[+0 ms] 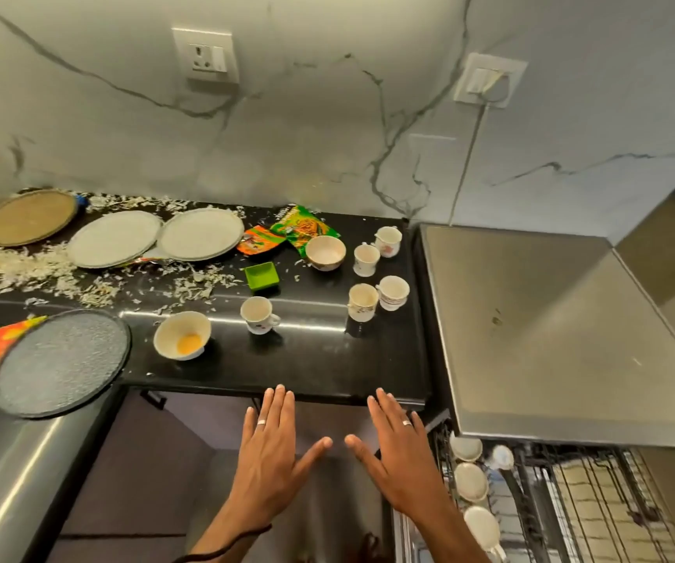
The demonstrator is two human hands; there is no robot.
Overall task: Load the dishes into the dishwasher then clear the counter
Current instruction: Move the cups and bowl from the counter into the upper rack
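Hovering flat, left hand [272, 453] and right hand [398, 457], each grip spread, holding nothing, cups [362, 301] well beyond fingertips

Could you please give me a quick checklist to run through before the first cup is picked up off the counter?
1. Left hand free, fingers straight: ok.
2. Right hand free, fingers straight: ok.
3. Nearest cup upright, clear of other items: ok.
4. Dishwasher rack pulled out, free wire space showing: ok.
5. Bowl emptied: not ok, yellow residue inside.
6. Cups emptied of liquid: cannot tell.
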